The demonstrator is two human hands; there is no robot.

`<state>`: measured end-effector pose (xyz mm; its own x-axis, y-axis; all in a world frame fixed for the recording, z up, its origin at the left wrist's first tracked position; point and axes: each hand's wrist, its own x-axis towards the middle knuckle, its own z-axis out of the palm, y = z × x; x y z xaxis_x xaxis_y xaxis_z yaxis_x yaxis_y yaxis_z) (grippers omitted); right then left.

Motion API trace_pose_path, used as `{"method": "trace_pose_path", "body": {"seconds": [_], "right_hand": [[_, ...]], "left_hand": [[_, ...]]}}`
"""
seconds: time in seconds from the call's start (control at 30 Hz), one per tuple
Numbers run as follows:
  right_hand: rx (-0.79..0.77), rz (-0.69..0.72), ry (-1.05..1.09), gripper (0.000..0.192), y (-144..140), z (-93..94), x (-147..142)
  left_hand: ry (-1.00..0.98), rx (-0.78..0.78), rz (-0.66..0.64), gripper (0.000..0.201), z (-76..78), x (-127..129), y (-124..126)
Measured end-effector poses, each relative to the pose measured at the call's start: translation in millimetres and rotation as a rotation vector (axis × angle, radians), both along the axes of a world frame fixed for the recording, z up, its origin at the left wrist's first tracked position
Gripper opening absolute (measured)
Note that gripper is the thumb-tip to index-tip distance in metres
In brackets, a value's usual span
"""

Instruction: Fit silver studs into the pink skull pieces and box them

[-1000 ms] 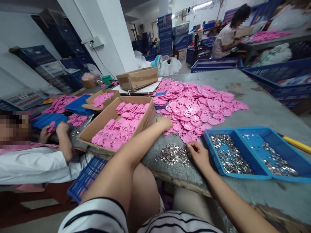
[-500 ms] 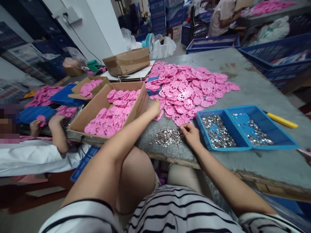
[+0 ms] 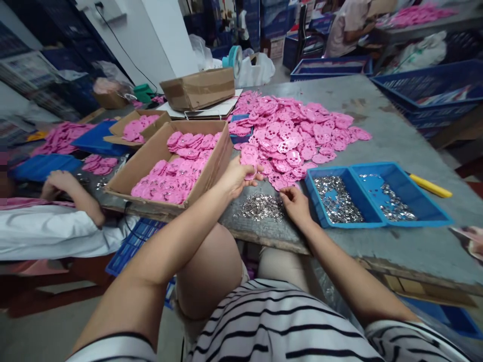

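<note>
My left hand (image 3: 239, 177) grips a flat pink plastic piece (image 3: 249, 157) with cut-out holes, raised a little above the table. Beyond it spreads a large heap of similar pink pieces (image 3: 298, 131). My right hand (image 3: 295, 205) has thumb and fingers pressed together beside a small pile of shiny metal parts (image 3: 261, 207); whatever lies in that pinch is too small to make out. To its right, a blue two-part tray (image 3: 385, 226) contains more of the metal bits. A cardboard box (image 3: 211, 178) with pink pieces bearing small metal bits stands left of my left hand.
A yellow-handled tool (image 3: 430, 185) lies behind the tray. Farther back is another cardboard box (image 3: 198, 89) on a white board. A co-worker's hands (image 3: 62, 183) are at the left, near a blue tray (image 3: 45, 166). Blue crates (image 3: 433, 90) stand beyond the table's right edge.
My left hand has turned palm upward, and the pink piece now shows clearly in its fingers. My right hand stays beside the metal pile. The co-worker's hands have come together.
</note>
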<state>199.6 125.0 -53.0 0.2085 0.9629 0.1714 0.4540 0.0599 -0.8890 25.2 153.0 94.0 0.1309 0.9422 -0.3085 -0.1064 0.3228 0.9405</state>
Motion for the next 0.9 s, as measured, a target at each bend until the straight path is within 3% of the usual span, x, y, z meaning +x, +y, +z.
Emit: {"method": "trace_pose_path", "body": {"seconds": [0.1, 0.2, 0.27, 0.47, 0.9], "right_hand": [[-0.041, 0.112, -0.360, 0.021, 7.7, 24.3, -10.9], [-0.168, 0.243, -0.758, 0.031, 24.5, 49.7, -27.0], [-0.244, 0.320, -0.893, 0.034, 36.4, 60.1, -37.7], [-0.332, 0.401, -0.969, 0.031, 51.8, 62.9, -54.6], [-0.320, 0.299, -0.896, 0.029, 48.6, 73.3, -38.0]], "left_hand": [[-0.005, -0.042, 0.078, 0.025, -15.0, -6.8, 2.8], [-0.014, -0.026, 0.076, 0.016, -22.8, -9.1, 6.8], [-0.004, -0.023, 0.050, 0.011, -24.6, -8.2, 7.5], [0.076, 0.042, -0.017, 0.007, -26.2, -3.1, 3.9], [0.096, 0.086, -0.014, 0.015, -31.7, -8.3, 9.1]]}}
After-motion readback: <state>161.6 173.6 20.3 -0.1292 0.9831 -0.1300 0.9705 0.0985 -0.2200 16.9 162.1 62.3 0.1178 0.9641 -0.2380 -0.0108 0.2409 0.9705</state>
